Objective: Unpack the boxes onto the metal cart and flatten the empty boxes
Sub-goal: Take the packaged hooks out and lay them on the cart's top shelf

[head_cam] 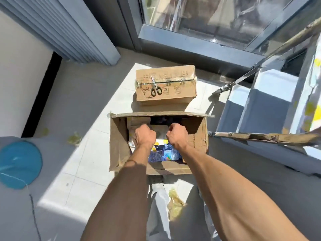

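We reach both arms down into the open box (119,145) on the floor at our feet. Our left hand (145,136) and right hand (176,135) are curled, knuckles up, one at each side of a pale flat package (160,132) near the top of the contents, and they appear to grip its two ends; the fingertips are hidden under the knuckles, so we cannot tell how deep the hold goes.

To do this lift well, we judge that both hands should take equal weight and bring the package straight up, clear of the raised box flaps, before swinging it right toward the metal cart (271,105), whose grey shelves stand just beside the box. Keeping the package level should stop it from snagging on the inner cardboard flap (138,121) beside our left hand.

As for contents, the open box holds the pale package, something white and yellow under it, and a shrink-wrapped pack of blue-labelled bottles (164,154) lower down, nearest us. The far end lies in deep shadow and we cannot make out what is there.

Beyond it stands a second box (175,84), closed and taped, with a pair of scissors (155,86) lying on its lid. What is inside cannot be seen. Neither box is empty or flattened yet.
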Tool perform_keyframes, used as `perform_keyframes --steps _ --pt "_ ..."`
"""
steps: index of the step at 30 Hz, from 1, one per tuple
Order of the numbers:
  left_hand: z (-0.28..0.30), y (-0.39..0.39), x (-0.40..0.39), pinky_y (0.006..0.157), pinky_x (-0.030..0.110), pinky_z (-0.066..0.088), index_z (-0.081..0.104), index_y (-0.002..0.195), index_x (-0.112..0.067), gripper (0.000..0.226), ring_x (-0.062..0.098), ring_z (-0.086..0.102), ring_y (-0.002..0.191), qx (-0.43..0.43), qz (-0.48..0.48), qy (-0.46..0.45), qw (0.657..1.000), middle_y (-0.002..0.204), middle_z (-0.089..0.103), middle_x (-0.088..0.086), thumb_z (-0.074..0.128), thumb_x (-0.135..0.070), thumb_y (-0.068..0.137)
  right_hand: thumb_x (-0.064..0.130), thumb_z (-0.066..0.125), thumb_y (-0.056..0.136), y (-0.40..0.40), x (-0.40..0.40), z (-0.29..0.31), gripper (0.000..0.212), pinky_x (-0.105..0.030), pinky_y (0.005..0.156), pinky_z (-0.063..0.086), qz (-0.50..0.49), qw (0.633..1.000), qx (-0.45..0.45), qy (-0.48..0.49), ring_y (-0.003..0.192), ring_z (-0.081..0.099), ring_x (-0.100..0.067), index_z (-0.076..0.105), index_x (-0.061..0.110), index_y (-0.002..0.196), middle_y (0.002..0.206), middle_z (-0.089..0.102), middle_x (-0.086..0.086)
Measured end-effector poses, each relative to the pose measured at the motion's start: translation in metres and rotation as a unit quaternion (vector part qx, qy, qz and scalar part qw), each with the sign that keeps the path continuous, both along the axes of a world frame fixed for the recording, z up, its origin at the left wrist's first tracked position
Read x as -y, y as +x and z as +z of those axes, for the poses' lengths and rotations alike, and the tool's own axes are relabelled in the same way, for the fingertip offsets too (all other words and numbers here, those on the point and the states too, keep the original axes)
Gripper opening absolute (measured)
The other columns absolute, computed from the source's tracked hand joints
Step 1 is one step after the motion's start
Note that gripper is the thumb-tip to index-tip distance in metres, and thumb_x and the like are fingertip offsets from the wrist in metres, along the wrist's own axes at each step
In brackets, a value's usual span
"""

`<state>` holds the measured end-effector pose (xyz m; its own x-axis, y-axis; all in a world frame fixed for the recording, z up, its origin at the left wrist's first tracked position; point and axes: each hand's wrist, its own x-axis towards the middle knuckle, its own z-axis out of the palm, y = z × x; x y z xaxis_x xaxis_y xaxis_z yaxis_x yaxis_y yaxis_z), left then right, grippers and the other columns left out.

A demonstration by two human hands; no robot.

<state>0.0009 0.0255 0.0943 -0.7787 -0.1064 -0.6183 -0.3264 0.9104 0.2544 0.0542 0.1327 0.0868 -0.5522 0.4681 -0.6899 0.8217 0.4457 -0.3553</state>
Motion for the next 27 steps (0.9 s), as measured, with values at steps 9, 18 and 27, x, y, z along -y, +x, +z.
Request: perform_keyframes --steps 9,18,27 --pt "-0.191 0.006 0.056 0.086 0.039 0.046 0.062 0.107 0.002 0.026 0.040 0.057 0.109 0.060 0.108 -0.020 0.992 0.117 0.061 0.025 0.053 -0.012 0.086 0.024 0.060 0.090 0.008 0.023 -0.178 0.034 -0.038 0.091 0.049 0.145 0.988 0.044 0.027 0.111 0.056 -0.034 0.059 0.004 0.117 0.115 0.060 -0.016" --pt "-0.274 -0.024 0.094 0.104 0.038 0.037 0.038 0.138 0.003 0.049 0.038 0.045 0.130 0.168 0.188 -0.063 0.966 0.142 0.046 0.022 0.047 -0.021 0.096 0.016 0.049 0.095 -0.025 0.054 -0.253 0.047 -0.034 0.083 0.047 0.193 0.978 0.048 0.057 0.112 0.057 -0.032 0.041 0.010 0.141 0.126 0.056 -0.014" --pt "-0.284 -0.023 0.099 0.062 0.024 0.043 0.047 0.137 -0.004 0.045 0.032 0.053 0.124 0.114 0.506 0.114 0.847 0.139 0.051 0.016 0.050 -0.019 0.095 0.023 0.055 0.091 0.001 0.054 -0.254 0.013 -0.035 0.078 0.043 0.137 0.979 0.063 0.141 0.095 0.061 -0.029 0.062 0.014 0.097 0.096 0.065 -0.009"
